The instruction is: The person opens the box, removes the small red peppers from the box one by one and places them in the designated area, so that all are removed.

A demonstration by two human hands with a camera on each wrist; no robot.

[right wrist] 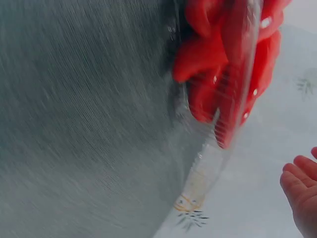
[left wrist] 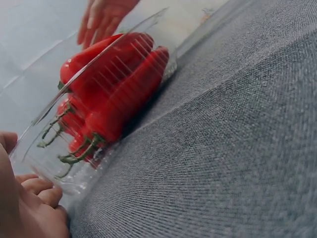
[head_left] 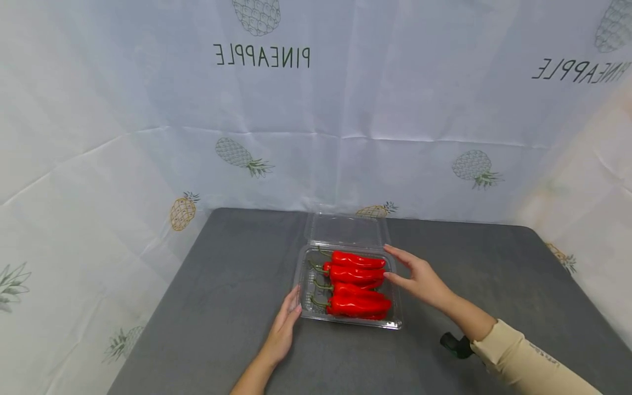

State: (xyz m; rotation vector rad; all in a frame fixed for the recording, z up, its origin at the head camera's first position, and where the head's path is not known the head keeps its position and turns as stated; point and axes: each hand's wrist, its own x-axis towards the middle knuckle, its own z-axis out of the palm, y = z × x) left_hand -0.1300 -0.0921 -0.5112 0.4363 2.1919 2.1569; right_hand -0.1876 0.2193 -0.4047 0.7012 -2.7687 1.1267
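A clear plastic clamshell container (head_left: 308, 315) lies on the table with its lid (head_left: 345, 229) folded back toward the wall. Several red peppers (head_left: 356, 274) with green stems lie side by side in it, stems to the left. My left hand (head_left: 280, 332) holds the container's left edge, thumb near the rim; in the left wrist view its fingers (left wrist: 42, 193) curl at the outer side. Over the right edge, my right hand (head_left: 419, 277) hovers with thumb and fingers spread, beside the pepper tips. The right wrist view shows that hand (right wrist: 303, 191) apart from the container wall.
A grey cloth-covered table (head_left: 237, 285) spreads around the container. Behind it hangs a white curtain (head_left: 316, 109) printed with pineapples. A small dark green object (head_left: 456, 345), partly hidden, is beneath the right forearm.
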